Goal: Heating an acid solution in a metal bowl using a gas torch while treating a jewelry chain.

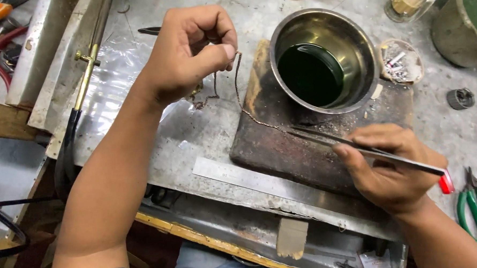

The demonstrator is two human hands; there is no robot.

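Chain (pixel 238 91), thin and brownish, ran from the left hand (pixel 189 47) down to the tweezers (pixel 357 150) held in the right hand (pixel 387 167). The left hand was raised over the far left part of the metal-covered bench (pixel 195 133), its thumb and forefinger pinched shut on the upper end of the chain, with a loose loop hanging below the knuckles. From there the chain dropped and trailed right across a dark, scorched block (pixel 282 148), where it lay touching the surface. The right hand rested on the near right corner of that block, fingers closed around the tweezers, whose tips met the chain's lower end; whether the tips actually clamped the chain could not be told. On the far side of the block stood a steel bowl (pixel 323 58) holding dark green liquid. A flat steel ruler (pixel 240 177) lay just near of the block. Green-handled pliers (pixel 475 209) lay at the right edge, and a brass torch (pixel 88 71) with a black hose lay at the left. A small round dish (pixel 401 62) of scraps sat right of the bowl.
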